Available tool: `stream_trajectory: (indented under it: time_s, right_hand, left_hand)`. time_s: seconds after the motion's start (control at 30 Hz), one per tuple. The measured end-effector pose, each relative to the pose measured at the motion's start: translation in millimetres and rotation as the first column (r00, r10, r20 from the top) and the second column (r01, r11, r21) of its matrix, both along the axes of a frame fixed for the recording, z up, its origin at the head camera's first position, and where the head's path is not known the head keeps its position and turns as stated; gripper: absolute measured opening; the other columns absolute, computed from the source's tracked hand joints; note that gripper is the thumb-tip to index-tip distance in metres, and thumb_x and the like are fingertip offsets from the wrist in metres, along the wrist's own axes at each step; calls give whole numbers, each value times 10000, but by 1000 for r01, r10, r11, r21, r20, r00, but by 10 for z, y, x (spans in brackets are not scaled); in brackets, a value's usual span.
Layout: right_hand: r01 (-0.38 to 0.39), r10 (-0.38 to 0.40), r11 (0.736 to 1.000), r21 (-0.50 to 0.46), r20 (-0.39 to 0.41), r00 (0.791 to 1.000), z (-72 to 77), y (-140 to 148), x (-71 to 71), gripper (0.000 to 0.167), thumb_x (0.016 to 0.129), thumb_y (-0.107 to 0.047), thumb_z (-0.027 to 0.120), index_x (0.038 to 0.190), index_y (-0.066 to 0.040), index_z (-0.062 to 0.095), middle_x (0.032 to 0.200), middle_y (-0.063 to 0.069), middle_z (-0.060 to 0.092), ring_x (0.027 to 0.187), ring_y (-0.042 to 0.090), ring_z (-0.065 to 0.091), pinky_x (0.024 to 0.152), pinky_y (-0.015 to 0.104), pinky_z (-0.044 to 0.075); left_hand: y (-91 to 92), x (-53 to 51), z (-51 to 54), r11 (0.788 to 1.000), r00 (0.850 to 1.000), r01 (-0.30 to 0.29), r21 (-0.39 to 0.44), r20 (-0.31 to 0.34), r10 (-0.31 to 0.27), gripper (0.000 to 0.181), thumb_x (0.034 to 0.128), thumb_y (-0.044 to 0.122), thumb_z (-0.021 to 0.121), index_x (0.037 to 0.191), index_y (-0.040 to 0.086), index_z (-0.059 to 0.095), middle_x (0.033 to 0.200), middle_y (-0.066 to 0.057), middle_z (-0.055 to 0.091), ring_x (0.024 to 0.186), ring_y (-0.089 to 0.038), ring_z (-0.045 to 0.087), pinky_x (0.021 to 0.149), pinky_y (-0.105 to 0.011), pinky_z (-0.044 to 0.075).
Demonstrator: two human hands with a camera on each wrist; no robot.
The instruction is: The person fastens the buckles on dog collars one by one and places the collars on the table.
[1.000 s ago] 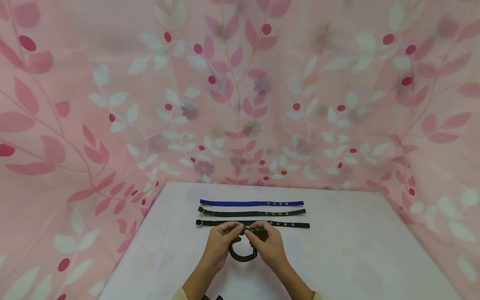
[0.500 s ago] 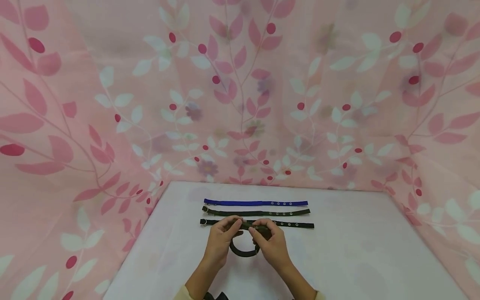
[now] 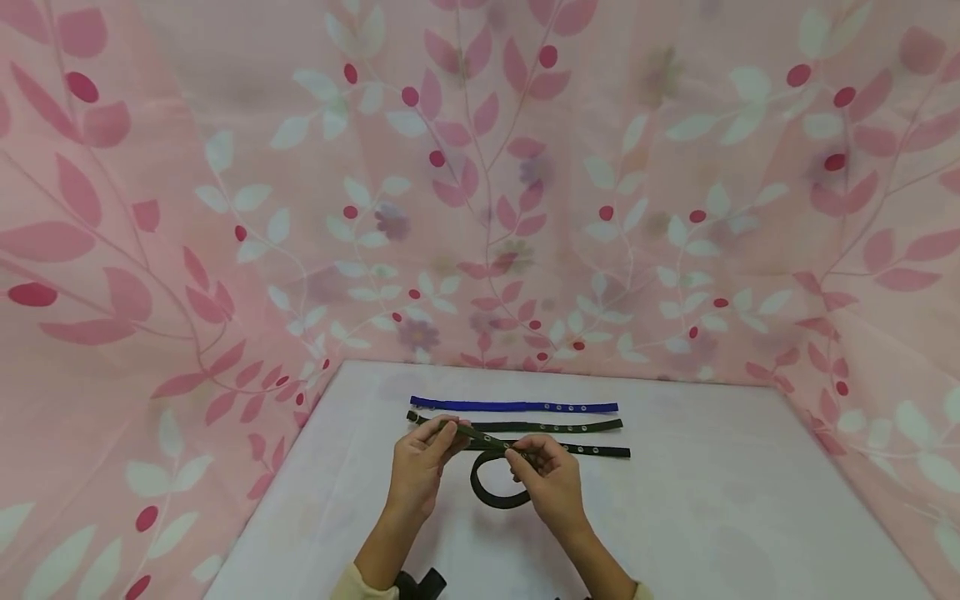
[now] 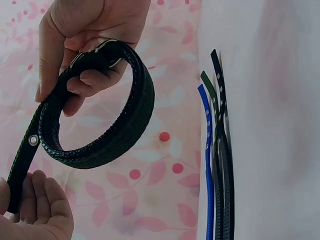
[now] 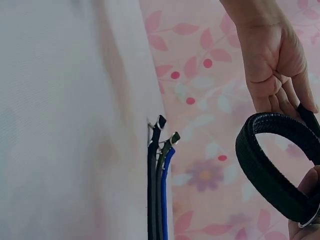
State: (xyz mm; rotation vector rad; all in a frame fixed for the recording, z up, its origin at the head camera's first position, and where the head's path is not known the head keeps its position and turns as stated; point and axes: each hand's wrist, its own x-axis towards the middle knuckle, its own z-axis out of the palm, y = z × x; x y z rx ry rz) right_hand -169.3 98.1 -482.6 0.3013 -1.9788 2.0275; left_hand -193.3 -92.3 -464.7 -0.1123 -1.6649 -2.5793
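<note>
A dark green collar (image 3: pixel 498 502), bent into a loop with a free end, is held between both hands above the table. The left hand (image 3: pixel 416 471) pinches the free end between thumb and fingers. On the other side, the right hand (image 3: pixel 551 483) grips the collar where the loop closes. In the left wrist view, the loop (image 4: pixel 145 115) hangs from the right hand (image 4: pixel 95 30), with metal buckle parts by its fingers and an eyelet in the strap. In the right wrist view, the left hand (image 5: pixel 275 60) pinches the strap's end beyond the loop (image 5: pixel 245 150).
A blue collar (image 3: pixel 480 406), a green collar (image 3: pixel 600 426) and a black collar (image 3: pixel 611 452) lie side by side across the white table (image 3: pixel 712 500). A black object (image 3: pixel 431 583) shows by the left sleeve. Floral cloth (image 3: pixel 525 208) stands behind and at both sides.
The left hand has moved left and slightly up, away from the right hand. More of the collar's free end now shows stretched between them, and the loop sits slightly further right.
</note>
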Motion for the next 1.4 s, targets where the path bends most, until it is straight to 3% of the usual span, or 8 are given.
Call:
stream_trajectory:
  time_s: [0.23, 0.47, 0.67, 0.8, 0.93, 1.07, 1.23, 1.4]
  right_hand:
    - [17, -16, 1000, 6, -73, 997, 4, 9, 2, 143, 840, -19, 761, 938, -22, 657, 780, 126, 659, 627, 150, 610, 553, 256, 543]
    - [19, -18, 1000, -22, 29, 999, -11, 36, 23, 147, 847, -73, 770, 928, -27, 656, 779, 136, 652, 637, 194, 621, 567, 277, 557]
    - [44, -42, 998, -36, 75, 996, -48, 61, 19, 144, 867, -101, 756, 932, -25, 653, 794, 112, 656, 635, 170, 637, 575, 293, 564]
    - [60, -55, 997, -54, 85, 995, -37, 78, 10, 148, 869, -106, 756, 941, -25, 655, 797, 91, 663, 621, 163, 636, 558, 289, 564]
    - [55, -47, 996, -74, 104, 993, -35, 91, 1, 161, 864, -91, 758, 952, -10, 650, 804, 99, 662, 609, 161, 632, 559, 304, 576]
    - [8, 1, 997, -81, 119, 993, -27, 85, -17, 209, 868, -124, 760, 981, 4, 640, 816, 106, 652, 611, 154, 636, 577, 327, 591]
    - [-63, 75, 995, -81, 147, 986, -18, 57, -18, 227, 869, -145, 761, 983, 7, 636, 807, 105, 650, 612, 147, 642, 596, 346, 600]
    - [-88, 104, 993, -82, 211, 972, -7, 33, -25, 268, 867, -167, 765, 991, 28, 628, 796, 101, 650, 622, 152, 649, 608, 351, 602]
  left_hand:
    - [2, -12, 51, 1000, 1000, -9, 7, -14, 9, 388, 906, 136, 712, 1128, -167, 615, 949, -83, 754, 907, -196, 728, 885, -347, 572]
    - [-43, -4, -4, 1000, 1000, 9, -27, 18, -8, 345, 898, 153, 725, 1104, -114, 651, 951, -81, 754, 883, -194, 730, 860, -351, 582]
    - [-85, 6, -66, 991, 1000, 18, -130, -2, -18, 363, 907, 158, 718, 1097, -138, 628, 921, -76, 752, 822, -189, 737, 816, -345, 594]
    - [-101, 13, -77, 962, 999, 51, -269, 13, -49, 320, 899, 197, 734, 1039, -84, 675, 830, -38, 710, 721, -153, 697, 745, -297, 596]
    - [-129, 41, -91, 882, 988, 137, -451, -5, -156, 221, 906, 179, 724, 1008, -16, 708, 861, -97, 677, 706, -135, 636, 700, -257, 566]
    - [-129, 51, -104, 741, 951, 171, -649, -86, -296, 175, 933, 222, 695, 1061, 103, 703, 866, -98, 667, 684, -87, 580, 618, -223, 508]
    - [-84, 51, -134, 564, 888, 66, -823, -209, -409, 310, 937, 383, 674, 1185, 199, 657, 766, 55, 586, 627, -4, 477, 543, -194, 446]
    - [-60, 50, -205, 469, 856, -77, -880, -300, -422, 322, 956, 333, 660, 1216, 143, 645, 813, 97, 571, 672, 17, 480, 575, -174, 467]
